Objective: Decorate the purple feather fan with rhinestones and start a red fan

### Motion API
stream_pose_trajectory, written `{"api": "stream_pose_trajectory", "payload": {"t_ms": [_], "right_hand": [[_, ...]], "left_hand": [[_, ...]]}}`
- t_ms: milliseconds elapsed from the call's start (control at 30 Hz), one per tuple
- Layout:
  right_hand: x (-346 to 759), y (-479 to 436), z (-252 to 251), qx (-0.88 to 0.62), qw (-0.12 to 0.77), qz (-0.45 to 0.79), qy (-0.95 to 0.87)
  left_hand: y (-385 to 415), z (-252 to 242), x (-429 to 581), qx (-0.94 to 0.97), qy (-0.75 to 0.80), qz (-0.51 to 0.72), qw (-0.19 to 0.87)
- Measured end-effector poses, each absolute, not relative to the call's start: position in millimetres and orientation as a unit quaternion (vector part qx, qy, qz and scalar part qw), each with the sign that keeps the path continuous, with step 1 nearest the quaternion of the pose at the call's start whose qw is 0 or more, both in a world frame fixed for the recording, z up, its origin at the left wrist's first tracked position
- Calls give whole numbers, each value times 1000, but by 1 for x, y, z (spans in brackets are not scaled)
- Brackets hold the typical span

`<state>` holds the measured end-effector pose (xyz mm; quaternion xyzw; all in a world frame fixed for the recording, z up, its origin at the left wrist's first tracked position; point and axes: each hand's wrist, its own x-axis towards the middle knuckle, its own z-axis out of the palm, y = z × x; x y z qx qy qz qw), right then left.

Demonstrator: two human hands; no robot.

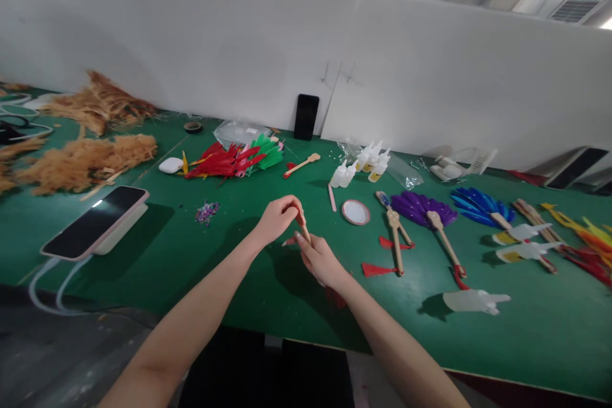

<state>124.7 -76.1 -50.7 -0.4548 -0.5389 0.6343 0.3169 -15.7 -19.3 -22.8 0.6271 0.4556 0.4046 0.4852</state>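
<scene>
Together, two hands hold one wooden stick — one round dish beyond.

Wooden stick partly hidden by left grip, right grip; orange feathers cut by right edge.

A slender, pale wooden handle — held, partly covered — slants from eleven o'clock to five, at six o'clock from centre.

Green table: red feathers, white bottles, dish.
</scene>
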Motion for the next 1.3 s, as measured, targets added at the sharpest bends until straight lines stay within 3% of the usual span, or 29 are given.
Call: {"api": "stream_pose_trajectory", "payload": {"t_ms": [367,933,1300], "right_hand": [[134,-71,-51,-376,341,701,-501],[131,-70,-50,-440,311,665,-517],[132,-72,-48,-412,327,681,-510]], "left_hand": [[-13,-14,-29,600,381,364,602],[-20,-13,-30,758,436,303,378],[-16,-20,-28,746,427,345,377]]}}
